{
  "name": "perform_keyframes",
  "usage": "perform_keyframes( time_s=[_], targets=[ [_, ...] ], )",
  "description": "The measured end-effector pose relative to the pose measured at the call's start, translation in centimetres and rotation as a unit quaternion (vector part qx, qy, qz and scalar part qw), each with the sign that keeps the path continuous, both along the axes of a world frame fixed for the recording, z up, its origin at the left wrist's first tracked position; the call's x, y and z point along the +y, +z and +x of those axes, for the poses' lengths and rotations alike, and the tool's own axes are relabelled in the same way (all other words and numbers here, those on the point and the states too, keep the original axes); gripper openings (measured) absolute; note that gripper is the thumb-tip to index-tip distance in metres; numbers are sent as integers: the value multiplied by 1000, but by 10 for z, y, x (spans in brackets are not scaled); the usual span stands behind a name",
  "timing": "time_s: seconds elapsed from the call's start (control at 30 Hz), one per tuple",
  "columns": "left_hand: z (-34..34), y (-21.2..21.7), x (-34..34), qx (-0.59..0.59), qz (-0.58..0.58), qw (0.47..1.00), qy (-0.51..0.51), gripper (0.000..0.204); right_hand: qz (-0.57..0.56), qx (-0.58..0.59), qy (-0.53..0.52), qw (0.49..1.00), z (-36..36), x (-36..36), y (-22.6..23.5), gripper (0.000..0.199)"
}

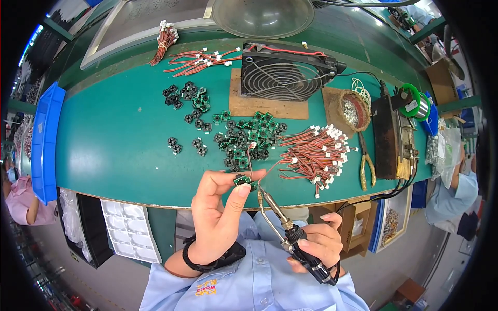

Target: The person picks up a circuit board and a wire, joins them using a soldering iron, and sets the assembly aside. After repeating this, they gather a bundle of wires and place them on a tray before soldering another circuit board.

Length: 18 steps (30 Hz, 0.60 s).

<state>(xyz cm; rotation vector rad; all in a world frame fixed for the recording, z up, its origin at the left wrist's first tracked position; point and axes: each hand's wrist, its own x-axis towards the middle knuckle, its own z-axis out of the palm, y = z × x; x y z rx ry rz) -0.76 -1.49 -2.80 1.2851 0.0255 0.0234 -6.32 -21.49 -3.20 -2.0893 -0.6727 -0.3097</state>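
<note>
Between thumb and fingers, my left hand (pixel 219 207) pinches a small green circuit board (pixel 243 180) with black parts on it. A red-and-brown wire lead with a white plug (pixel 252 145) rises from that board. My right hand (pixel 321 241) is wrapped around a soldering iron (pixel 280 215) that has a thin metal feed tube alongside. Its tip meets or nearly touches the board's right edge; the exact contact is too small to tell. Just beyond my hands lies a pile of small boards (pixel 244 136). A heap of wire leads with white plugs (pixel 316 155) spreads to its right.
A black fan with a wire guard (pixel 282 78) stands on a wooden board (pixel 244 103). To the right are pliers (pixel 367 168), a round tin (pixel 355 111), a solder spool (pixel 415 102) and a dark box (pixel 389 140). A blue tray (pixel 45 142) sits at the left edge.
</note>
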Motion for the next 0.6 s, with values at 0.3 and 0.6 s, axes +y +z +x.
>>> perform_keyframes(
  time_s=[0.3,0.6],
  targets=[
    [-1,2,0,22,-20,1000,-11,8,4,17,2,1000,-3,-2,2,45],
    [1,5,-1,11,-70,997,-18,9,29,-55,-56,997,-1,-16,-5,49]
  ],
)
